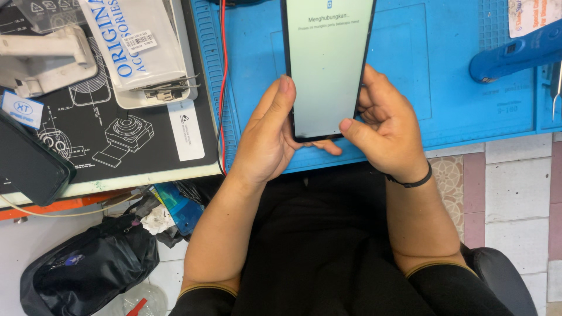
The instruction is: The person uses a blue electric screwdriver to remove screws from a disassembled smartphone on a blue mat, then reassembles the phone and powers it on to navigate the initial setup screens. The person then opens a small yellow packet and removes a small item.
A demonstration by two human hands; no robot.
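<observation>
A black smartphone (pixel 325 58) with a lit pale screen is held upright over a blue work mat (pixel 410 88). My left hand (pixel 266 137) grips its lower left edge, thumb along the side. My right hand (pixel 383 126) holds the lower right edge, its thumb resting on the screen's bottom corner. A black band circles my right wrist. The phone's top runs out of view.
A blue handheld tool (pixel 515 52) lies at the mat's right. Red and black wires (pixel 223 88) run along its left edge. A black printed mat (pixel 117 134) at left carries a white packet (pixel 137 44), a white holder (pixel 44 58) and a dark device (pixel 29 164). A black bag (pixel 88 266) sits on the floor.
</observation>
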